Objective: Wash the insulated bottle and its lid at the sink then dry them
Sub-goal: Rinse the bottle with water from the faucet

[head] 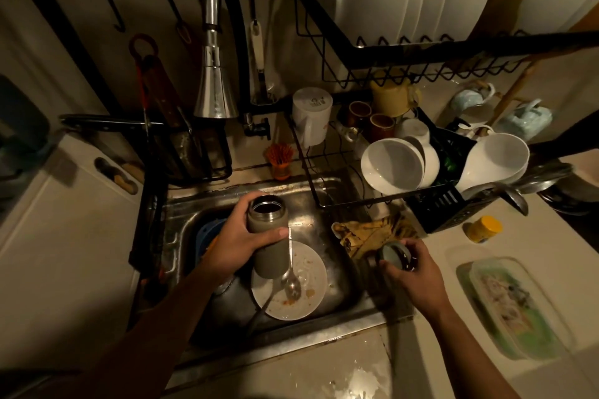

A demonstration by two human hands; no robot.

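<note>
Left hand (233, 241) is wrapped around the bottle (269, 236), holding it upright over the sink (343, 298), above the dirty plate (308, 295) and spoon (291, 282) lying in the basin. Its mouth is uncapped and dark inside; I cannot tell whether it holds liquid. Right hand (411, 269) grips the lid (393, 254) at the sink's right edge, just beside the crumpled yellow cloth (372, 233) on the counter. I read this as the opening step: lid off, washing not yet begun. No water shows at the tap (214, 87) at the back of the sink. Next move, as I judge it: free a hand for the tap, bring the bottle mouth under the spout, and rinse. The crowded basin leaves little room.
</note>
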